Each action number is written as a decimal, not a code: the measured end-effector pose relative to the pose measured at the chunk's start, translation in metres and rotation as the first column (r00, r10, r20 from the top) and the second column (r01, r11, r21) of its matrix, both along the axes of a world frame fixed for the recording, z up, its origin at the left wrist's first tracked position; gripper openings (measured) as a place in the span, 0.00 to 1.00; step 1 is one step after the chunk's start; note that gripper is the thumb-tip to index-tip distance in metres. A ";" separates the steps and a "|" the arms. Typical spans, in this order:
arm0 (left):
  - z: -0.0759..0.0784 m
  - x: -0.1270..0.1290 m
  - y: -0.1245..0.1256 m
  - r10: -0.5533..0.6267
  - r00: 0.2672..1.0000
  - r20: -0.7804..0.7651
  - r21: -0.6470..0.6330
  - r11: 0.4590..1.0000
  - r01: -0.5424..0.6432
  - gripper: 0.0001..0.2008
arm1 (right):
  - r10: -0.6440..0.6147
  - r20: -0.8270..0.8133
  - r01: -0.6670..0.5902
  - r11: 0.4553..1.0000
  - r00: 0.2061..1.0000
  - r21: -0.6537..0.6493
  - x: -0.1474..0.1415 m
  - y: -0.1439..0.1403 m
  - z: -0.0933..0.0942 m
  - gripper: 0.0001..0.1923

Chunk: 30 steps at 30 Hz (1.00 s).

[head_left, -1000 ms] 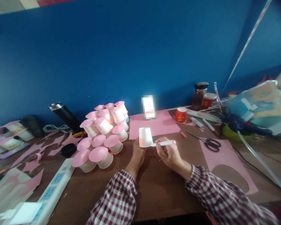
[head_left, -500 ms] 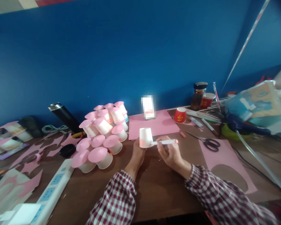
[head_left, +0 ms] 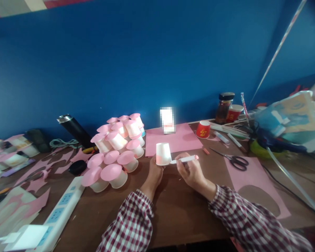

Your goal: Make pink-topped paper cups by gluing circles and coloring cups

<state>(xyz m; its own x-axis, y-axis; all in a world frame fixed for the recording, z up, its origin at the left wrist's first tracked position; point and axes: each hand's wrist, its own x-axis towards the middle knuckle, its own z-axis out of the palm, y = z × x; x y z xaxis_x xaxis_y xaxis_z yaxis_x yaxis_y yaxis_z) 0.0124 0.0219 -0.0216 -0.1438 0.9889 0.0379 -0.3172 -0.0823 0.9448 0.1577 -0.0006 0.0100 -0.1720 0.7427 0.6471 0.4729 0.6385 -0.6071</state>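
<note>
Gripping an upturned cup (head_left: 163,154) above the table (head_left: 173,210), the left hand (head_left: 154,174) steadies it — the right hand (head_left: 190,172) clasps a marker (head_left: 184,159), tip at its side.

A brown table (head_left: 178,213) is set against a blue wall. At its left, a power strip (head_left: 60,208), pink scraps (head_left: 39,201) and a heap of pink-topped cups (head_left: 115,150) are laid. Further right, pink sheets (head_left: 173,138), a red cup (head_left: 202,129), scissors (head_left: 233,160) and a jar (head_left: 224,107) are seen.
</note>
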 end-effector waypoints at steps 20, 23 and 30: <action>0.001 0.000 0.000 -0.053 0.998 0.033 -0.004 0.999 0.053 0.10 | -0.016 -0.053 0.017 1.000 0.998 0.008 0.002 0.001 -0.002 0.04; 0.003 0.000 -0.001 -0.054 0.998 0.041 -0.002 0.999 0.055 0.11 | -0.005 -0.046 0.005 1.000 0.999 0.006 0.002 0.001 -0.002 0.04; 0.010 0.001 -0.004 -0.045 0.995 0.089 -0.014 0.999 0.046 0.10 | 0.009 -0.037 -0.010 1.000 0.999 -0.019 0.001 0.001 -0.001 0.05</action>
